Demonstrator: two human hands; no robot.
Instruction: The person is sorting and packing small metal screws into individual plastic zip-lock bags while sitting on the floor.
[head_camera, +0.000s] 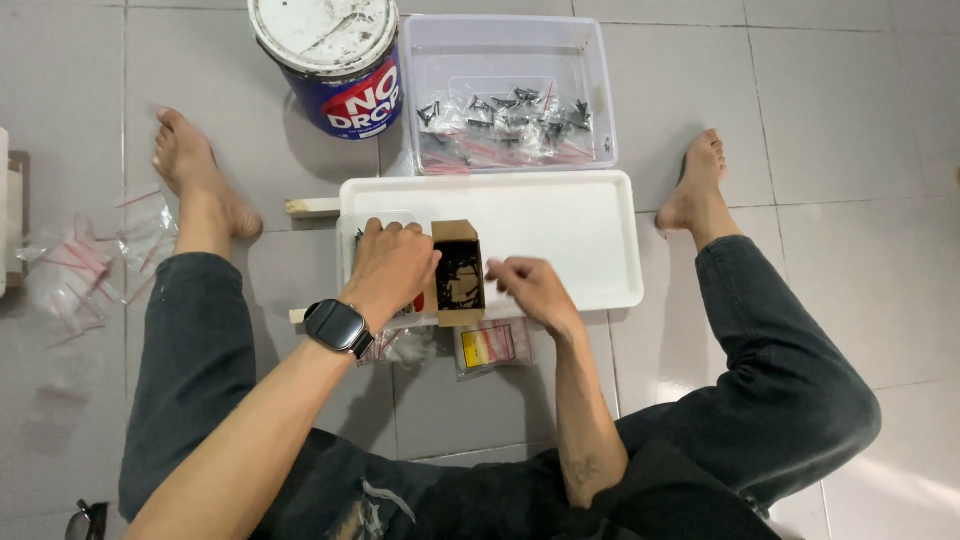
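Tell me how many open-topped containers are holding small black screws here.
2: a small cardboard box between the left hand and right hand, and a clear plastic bin beyond the white tray, its screws bagged.

Matt cardboard box (459, 274) on smooth white plastic tray (560, 225) (slightly glossy).

Brown cardboard box (458, 272) of black screws (460, 280), white tray (570, 230), blue-and-red paint can (340, 70).

sitting on the tiled floor (860, 260), left hand (390, 268) on the side of a small open cardboard box (459, 273) full of black screws, right hand (530, 287) just beside it, white tray (570, 230) underneath, clear bin (505, 60) of bagged screws and a paint bucket (335, 60) beyond
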